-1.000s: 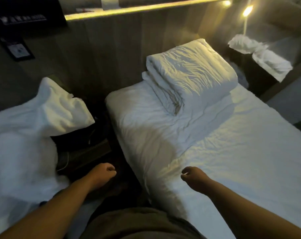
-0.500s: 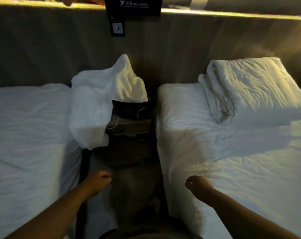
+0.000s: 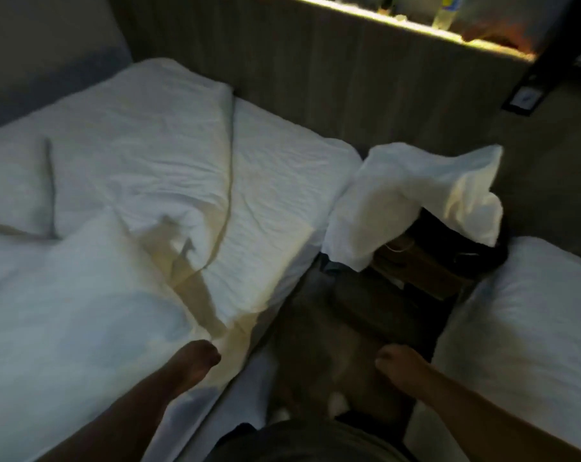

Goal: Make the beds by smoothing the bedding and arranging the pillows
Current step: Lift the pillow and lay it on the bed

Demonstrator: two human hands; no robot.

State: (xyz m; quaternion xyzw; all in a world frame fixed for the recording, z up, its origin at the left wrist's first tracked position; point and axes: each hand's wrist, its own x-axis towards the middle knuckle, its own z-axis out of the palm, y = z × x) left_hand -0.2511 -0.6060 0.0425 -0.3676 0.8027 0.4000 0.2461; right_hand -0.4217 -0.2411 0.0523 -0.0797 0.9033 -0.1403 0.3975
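The left bed carries a rumpled white duvet lying askew, with a pillow at its far left. Another white pillow lies slumped over the dark nightstand between the beds. Only a corner of the right bed, with a smooth sheet, shows. My left hand hovers over the near edge of the left bed's duvet, fingers curled, gripping nothing that I can see. My right hand hangs over the aisle floor, fingers curled and empty.
A narrow dark aisle runs between the two beds up to the nightstand. Behind stands a wooden headboard wall with a lit shelf holding a bottle. A wall panel sits at the right.
My view has swung left, from the right bed with its folded duvet to the left bed. My left hand is now over the left bed's edge. Both hands stay curled.
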